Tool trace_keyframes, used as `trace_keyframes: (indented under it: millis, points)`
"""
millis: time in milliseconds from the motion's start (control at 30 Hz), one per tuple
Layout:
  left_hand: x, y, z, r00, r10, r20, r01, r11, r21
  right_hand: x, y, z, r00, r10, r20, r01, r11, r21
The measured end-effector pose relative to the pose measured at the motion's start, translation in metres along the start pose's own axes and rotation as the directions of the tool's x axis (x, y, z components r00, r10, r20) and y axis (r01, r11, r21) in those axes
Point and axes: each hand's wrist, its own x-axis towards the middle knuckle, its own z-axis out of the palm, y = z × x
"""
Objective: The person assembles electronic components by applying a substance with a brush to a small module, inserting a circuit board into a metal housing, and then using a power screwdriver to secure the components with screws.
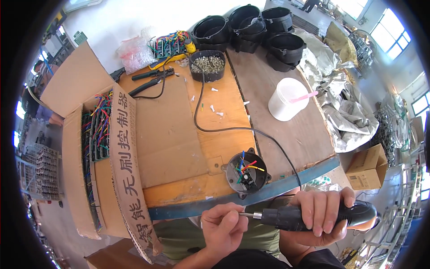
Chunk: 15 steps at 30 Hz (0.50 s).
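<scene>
Low at the table's near edge, held level: a black corded electric screwdriver (313,215), gripped around its body by the right hand (320,213), fingers wrapped tight. Pinching the metal bit at the tool's tip: the left hand (221,226), fingertips pressed together. Just beyond, resting on the worn orange wooden tabletop (224,112) near its blue edge: a round black plastic housing (246,172) with coloured wires sprouting from it. Farther out: a white plastic cup (285,98), a black tray of small screws (208,65), stacked black round shells (251,27), and at left an open cardboard box (107,148) of wired parts.
</scene>
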Motion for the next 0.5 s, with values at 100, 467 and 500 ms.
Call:
trace_keyframes:
  millis: [100, 467, 500]
  points:
    - [0.013, 0.009, -0.003, 0.996, 0.011, 0.088, -0.014, 0.999, 0.036, 0.007, 0.005, 0.002, 1.000, 0.016, 0.012, -0.016, 0.999, 0.028]
    - [0.036, 0.014, -0.015, 0.940, 0.303, 0.154, -0.199, 0.125, 0.972, 0.081, 0.020, -0.011, 0.944, -0.017, 0.329, 0.071, 0.986, -0.151]
    - [0.038, 0.013, -0.009, 0.936, 0.290, 0.198, -0.202, -0.017, 0.979, 0.086, 0.024, -0.011, 0.941, -0.021, 0.339, 0.089, 0.978, -0.188]
